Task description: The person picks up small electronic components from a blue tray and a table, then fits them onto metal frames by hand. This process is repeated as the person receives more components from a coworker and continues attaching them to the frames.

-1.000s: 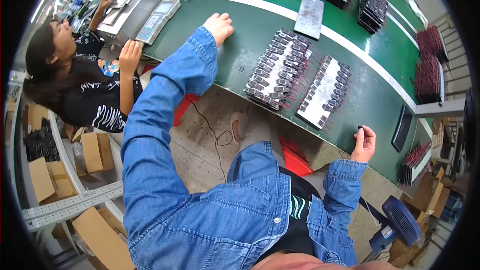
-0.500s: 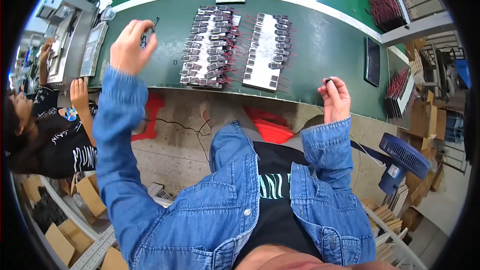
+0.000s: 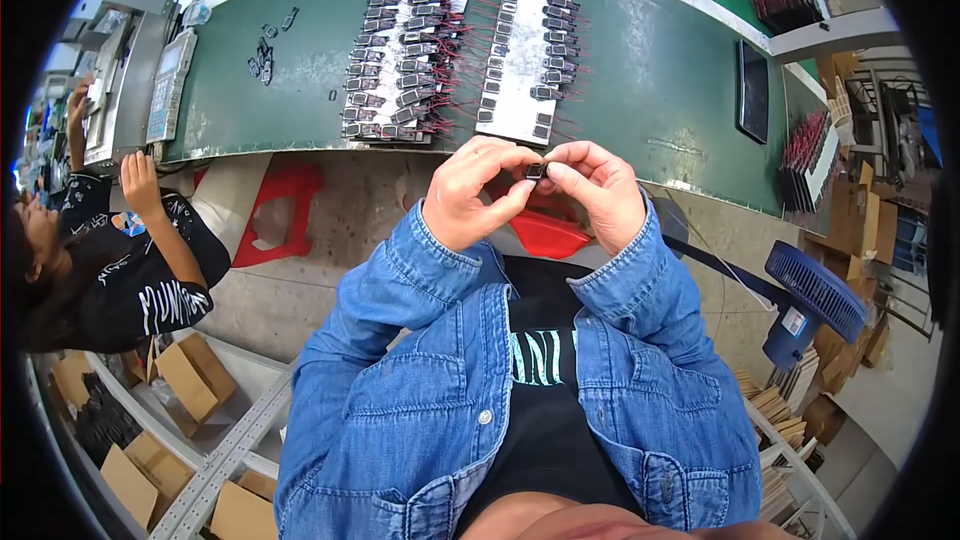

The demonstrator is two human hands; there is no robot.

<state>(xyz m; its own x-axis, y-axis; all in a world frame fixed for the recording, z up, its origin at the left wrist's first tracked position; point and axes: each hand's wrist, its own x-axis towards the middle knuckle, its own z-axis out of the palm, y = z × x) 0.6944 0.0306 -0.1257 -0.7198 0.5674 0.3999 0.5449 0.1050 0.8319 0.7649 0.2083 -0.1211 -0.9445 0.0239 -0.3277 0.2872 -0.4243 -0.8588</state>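
In front of my chest, just off the table's near edge, my left hand [image 3: 472, 190] and my right hand [image 3: 600, 192] meet at the fingertips. Between them they pinch a small black rectangular part [image 3: 536, 171]; the fingers cover some of it. Beyond my hands lies a white board [image 3: 517, 65] lined along both sides with small black parts trailing thin red wires. Left of it, a stack of similar boards [image 3: 400, 60] carries more such parts. Several loose small black pieces [image 3: 262, 62] are scattered on the green table at the left.
A dark flat phone-like device [image 3: 752, 92] rests at the right of the green table [image 3: 660, 70]. Wired boards [image 3: 808, 162] stand beyond it. A blue fan [image 3: 815, 290] is by my right side, a red stool [image 3: 285, 215] below the table. Another person [image 3: 120, 260] works at the left.
My left hand has come from the loose pieces to my front, and my right hand has moved left to meet it. Both now hold one small black part. The view has shifted slightly.
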